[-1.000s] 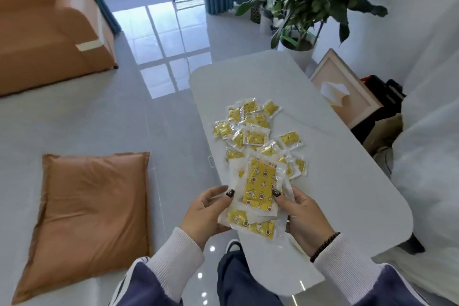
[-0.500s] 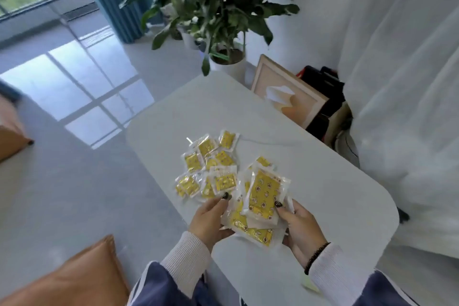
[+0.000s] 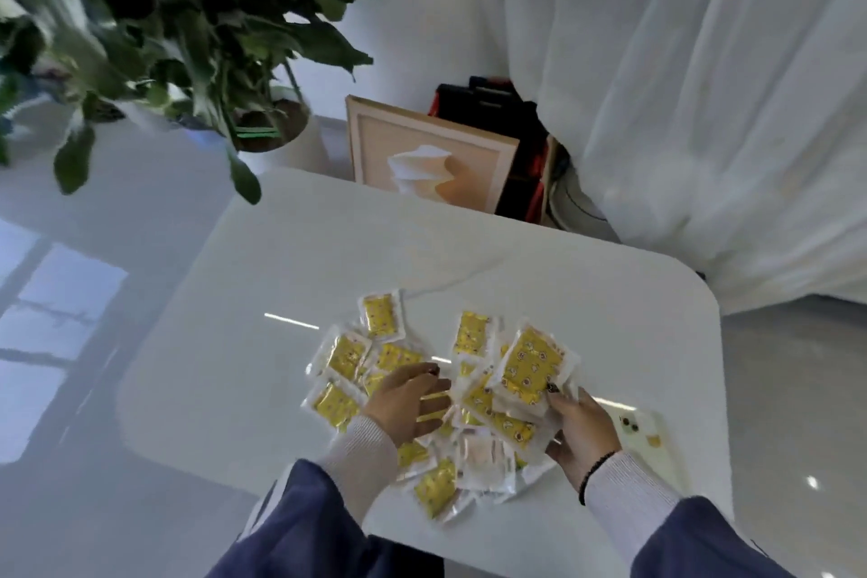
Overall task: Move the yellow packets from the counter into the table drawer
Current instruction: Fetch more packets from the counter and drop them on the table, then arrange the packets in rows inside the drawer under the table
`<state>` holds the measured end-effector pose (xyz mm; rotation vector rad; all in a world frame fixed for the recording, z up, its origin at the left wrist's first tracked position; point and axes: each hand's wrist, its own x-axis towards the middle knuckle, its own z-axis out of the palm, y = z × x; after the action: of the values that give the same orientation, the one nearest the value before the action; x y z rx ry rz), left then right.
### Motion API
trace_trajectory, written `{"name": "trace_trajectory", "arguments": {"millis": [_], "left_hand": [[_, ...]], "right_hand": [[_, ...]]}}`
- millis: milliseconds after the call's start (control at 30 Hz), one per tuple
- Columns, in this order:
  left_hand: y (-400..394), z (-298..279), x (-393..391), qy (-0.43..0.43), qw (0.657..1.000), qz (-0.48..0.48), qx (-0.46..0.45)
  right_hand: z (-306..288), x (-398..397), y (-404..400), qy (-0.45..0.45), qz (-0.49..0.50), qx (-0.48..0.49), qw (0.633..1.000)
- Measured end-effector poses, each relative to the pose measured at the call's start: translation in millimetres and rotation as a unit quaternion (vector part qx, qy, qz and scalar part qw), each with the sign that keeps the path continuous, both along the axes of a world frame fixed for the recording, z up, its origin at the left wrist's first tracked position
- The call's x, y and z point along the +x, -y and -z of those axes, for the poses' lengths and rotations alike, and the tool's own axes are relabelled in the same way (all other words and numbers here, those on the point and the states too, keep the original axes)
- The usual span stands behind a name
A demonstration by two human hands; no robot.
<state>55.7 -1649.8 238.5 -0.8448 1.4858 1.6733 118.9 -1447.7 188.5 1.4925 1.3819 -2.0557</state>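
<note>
Yellow packets (image 3: 469,333) lie scattered at the table's (image 3: 291,277) six o'clock edge; we judge them light, floppy and slick, best pinched by their clear borders. Our right hand (image 3: 581,432) clamps a stack (image 3: 530,364); our left hand (image 3: 408,399) hovers spread at nine o'clock of it.

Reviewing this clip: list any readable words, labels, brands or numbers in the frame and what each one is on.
No text can be read.
Yellow packets: printed with small dark motifs, too blurred to read, including the ones held in the right hand.
Phone on the white table: a yellow mark, no legible lettering.
Framed picture: an image only, no words.
</note>
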Motion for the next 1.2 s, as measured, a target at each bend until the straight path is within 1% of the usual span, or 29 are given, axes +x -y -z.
{"name": "trace_trajectory", "arguments": {"millis": [133, 233, 367, 433, 533, 600, 667, 733, 833, 900, 1067, 1200], "left_hand": [[32.8, 23.8, -26.9, 0.017, 0.998, 0.05, -0.016], [52.3, 41.7, -32.3, 0.034, 0.998, 0.057, -0.013], [70.0, 63.5, -26.7, 0.053, 0.997, 0.052, -0.015], [76.6, 72.5, -22.1, 0.057, 0.997, 0.053, -0.02], [84.3, 83.1, -14.3, 0.058, 0.997, 0.054, -0.02], [90.9, 88.1, -6.5, 0.049, 0.996, 0.065, -0.023], [96.3, 90.2, 0.7, 0.043, 0.996, 0.068, -0.021], [100.8, 86.2, 10.9, 0.034, 0.996, 0.076, -0.014], [112.6, 70.0, 36.3, 0.017, 0.996, 0.083, 0.004], [119.8, 57.7, 52.4, 0.005, 0.996, 0.082, 0.015], [135.6, 36.3, 78.8, -0.025, 0.995, 0.086, 0.039], [142.4, 44.1, 82.1, -0.045, 0.994, 0.099, 0.033]], "right_hand": [[45.0, -11.4, 39.9, 0.07, 0.036, 0.025, 0.997], [73.5, -19.6, 60.1, 0.115, 0.007, 0.04, 0.993], [106.1, -27.5, 81.0, 0.142, -0.005, 0.035, 0.989], [121.9, -27.8, 87.9, 0.145, -0.005, 0.033, 0.989], [134.6, -25.7, 87.7, 0.126, -0.02, 0.041, 0.991], [136.0, -18.9, 90.0, 0.105, 0.005, 0.02, 0.994], [130.6, -13.5, 93.1, 0.089, 0.031, 0.011, 0.995], [120.3, -7.6, 99.6, 0.08, 0.02, 0.028, 0.996], [85.7, 12.6, 114.6, 0.062, -0.022, 0.064, 0.996], [63.3, 27.9, 122.8, 0.038, -0.027, 0.072, 0.996], [15.1, 62.0, 146.0, -0.023, -0.006, 0.077, 0.997], [4.1, 75.9, 163.1, -0.065, 0.013, 0.085, 0.994]]}}
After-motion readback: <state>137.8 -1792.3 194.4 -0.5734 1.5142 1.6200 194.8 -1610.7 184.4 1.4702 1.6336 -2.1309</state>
